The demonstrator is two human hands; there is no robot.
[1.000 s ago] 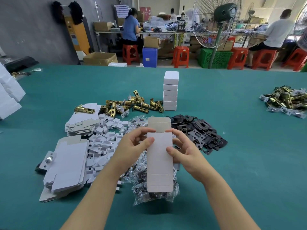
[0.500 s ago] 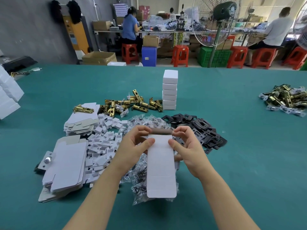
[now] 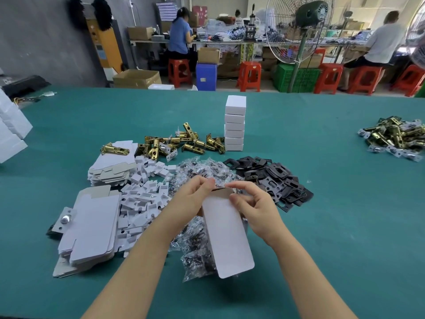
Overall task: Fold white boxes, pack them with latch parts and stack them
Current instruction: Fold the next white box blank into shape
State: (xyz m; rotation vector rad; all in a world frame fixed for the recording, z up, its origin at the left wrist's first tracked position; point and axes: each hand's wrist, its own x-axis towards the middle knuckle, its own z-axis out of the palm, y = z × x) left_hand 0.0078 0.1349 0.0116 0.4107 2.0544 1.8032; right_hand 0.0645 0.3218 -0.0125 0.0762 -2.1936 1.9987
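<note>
closing the far flap of the box

you hold the white box above the near middle of the table, over the clear bags of small parts, with its far end tipped away from you. your left hand grips the box's left side near the top, fingers curled round behind it and fingertips up at the flap. your right hand grips the right side, thumb on the white face and fingers curled over the brown flap at the far end. both forearms come in from the near edge and meet at the box.

to do this fold well, i'd judge you should keep the walls square with your thumbs while your fingertips press the flap down along its crease, then tuck its lip inside rather than crushing it. keep the near end free, since that looks like where the parts will go in.

the brass latches lie toward the middle of the table, left of the stack of finished boxes; black plates sit just beyond your right hand; flat blanks wait by the near left
</note>
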